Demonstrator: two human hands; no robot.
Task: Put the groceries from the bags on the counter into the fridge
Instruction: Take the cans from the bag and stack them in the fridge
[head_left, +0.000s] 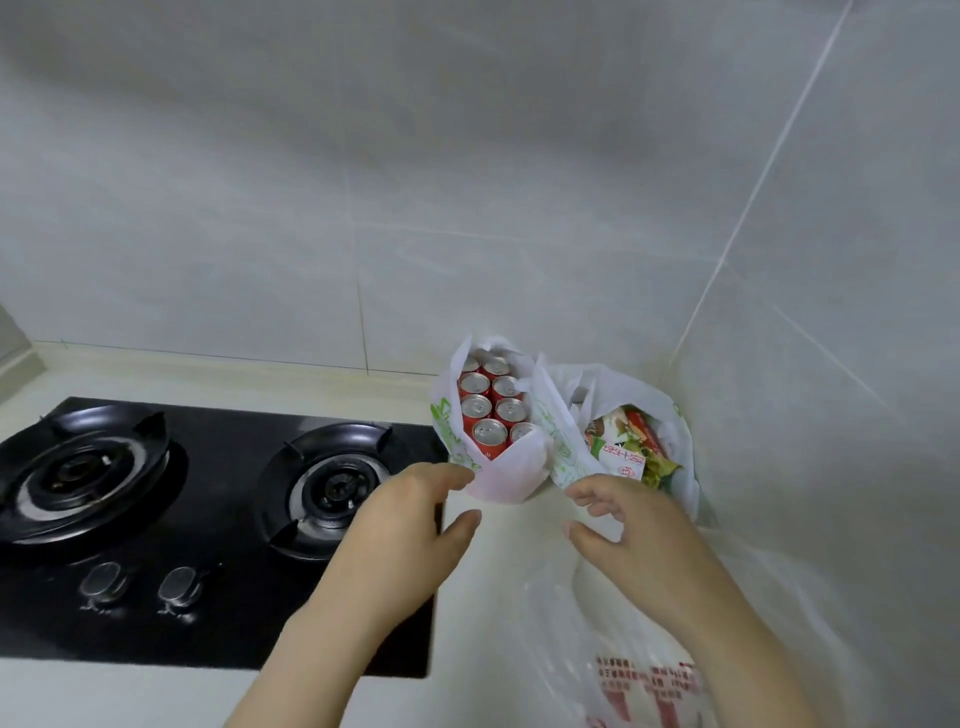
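Hidden: the can bag covers the lower part of the cans; only their tops and a little of the red sides are seen. The snack bag hides most of the packets; their print is too small to read.
Cut off: the clear bag, under the right wrist, leaves the picture at the bottom edge, and its red print is blurred. Both forearms are cut off there too.
Hard to tell: white plastic shows between the thumb and fingers of the right hand; whether it is pinched or only lies behind, I cannot tell.
Surface: a pale counter shows between the two hands. A black stove with two burners and two knobs lies left of the left hand, partly under its forearm.
Room: a pale tiled wall stands beyond both hands and makes a corner behind the snack bag.
Cans: upright, long axis vertical, tops up, in two rows that run away from the left hand toward the wall.
Can bag: just beyond the left fingertips, mouth open upward, touching the snack bag beside it.
Snack bag: just beyond the right fingers, in the corner, mouth open upward, packets leaning.
Left hand: fingers straight and relaxed, thumb apart, holding nothing; fingertips at the can bag's lower edge.
Right hand: fingers loosely curled, thumb a little apart from them.
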